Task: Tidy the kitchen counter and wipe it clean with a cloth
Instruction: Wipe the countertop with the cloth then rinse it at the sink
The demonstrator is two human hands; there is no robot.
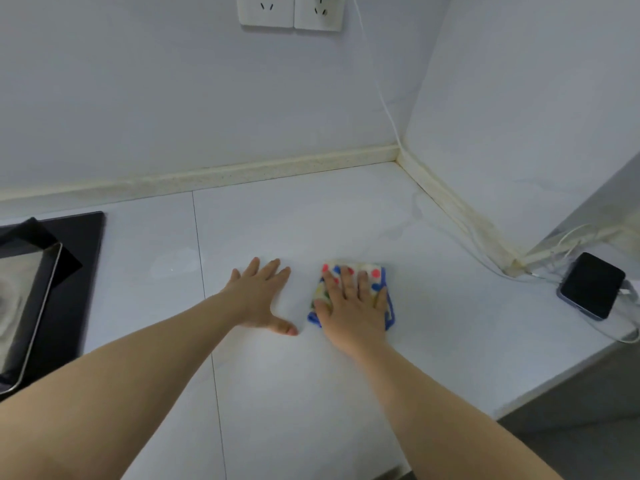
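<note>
Two flat, open hands: my right hand (353, 306) presses the soft, light dotted cloth (374, 275); my left hand (261, 296) rests beside it on the desk (311, 393).

Two pale, plain walls meet in a corner (403, 147) at the far right of the white countertop (311, 216). A cream, speckled upstand (242, 168), stained along its seam, runs along both walls at the back edge. High on the back wall sit two white sockets (291, 10), and from the right one a white cable (381, 95) drops down into the corner. A thin dark joint line (204, 285) crosses the surface from back to front. Light is soft and even, bluish. At the front right edge, grey floor (588, 427) shows below.
</note>
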